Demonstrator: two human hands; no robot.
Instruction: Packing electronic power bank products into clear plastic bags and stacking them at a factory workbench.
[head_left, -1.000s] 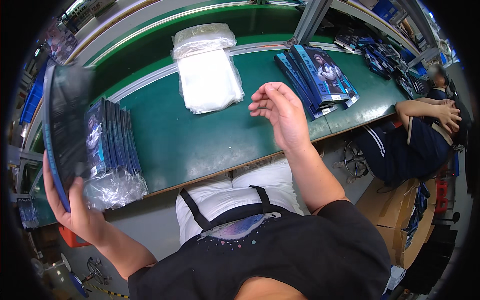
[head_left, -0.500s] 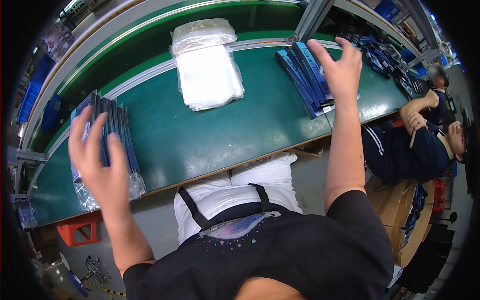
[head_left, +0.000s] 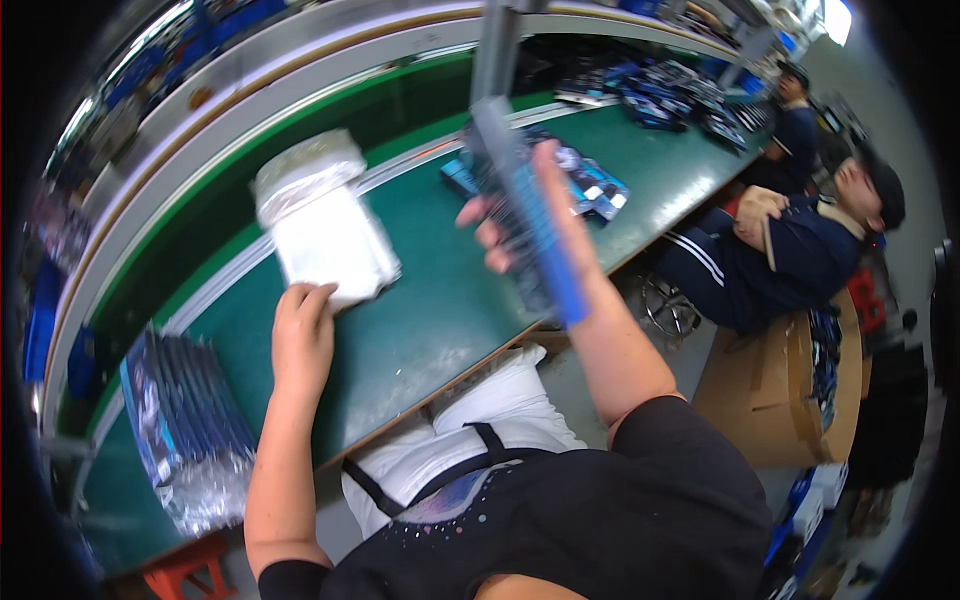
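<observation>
My right hand point(head_left: 572, 228) grips a long, flat blue-and-black box point(head_left: 522, 205), tilted above the table and blurred by motion. The thumb lies along one side of it and the fingertips show at the other. My left hand point(head_left: 303, 325) is at the near corner of a stack of clear-and-white plastic bags point(head_left: 335, 245), its fingers pinched together on the bag edge. Beyond the held box, more dark blue boxes point(head_left: 600, 190) lie on the green table. Left of my left forearm stands a row of boxes in clear plastic bags point(head_left: 190, 400).
The green table point(head_left: 440, 280) runs along a raised back rail, with a metal post point(head_left: 493, 60) behind the held box. Many dark packages point(head_left: 660, 95) pile at the far right. A seated person point(head_left: 810, 240) and another person are at the right, near a large cardboard carton point(head_left: 770, 390).
My right hand has picked up a box from the right-hand stack. My left hand has moved right from the bagged boxes to the plastic bags. The whole view has turned.
</observation>
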